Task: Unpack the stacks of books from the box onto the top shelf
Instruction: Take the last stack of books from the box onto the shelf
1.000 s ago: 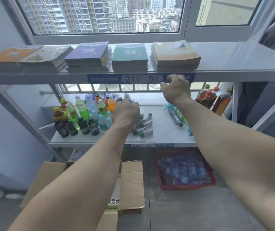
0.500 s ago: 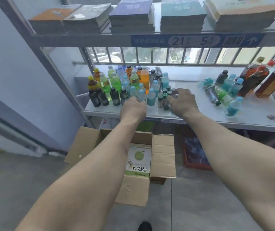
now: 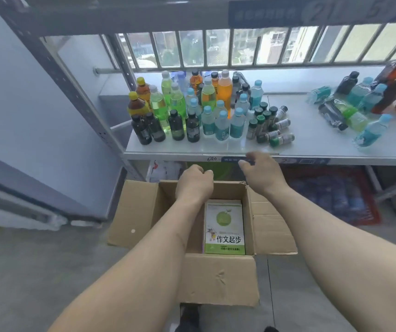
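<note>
Below both hands: one open cardboard box (image 3: 216, 281), four flaps out, on the floor. One green-covered book (image 3: 224, 227) visible on top of a stack inside, directly under the wrists; stack depth can't be counted. Left hand (image 3: 195, 182) over the box's far edge, fingers curled loosely, holding nothing. Right hand (image 3: 261, 172) just beside it, fingers half-curled, also empty. Beyond the fingertips: middle shelf (image 3: 312, 149) with a dense bottle cluster (image 3: 197, 109), too many to count reliably. Red crate (image 3: 336, 195) right of the right hand, under the shelf.
</note>
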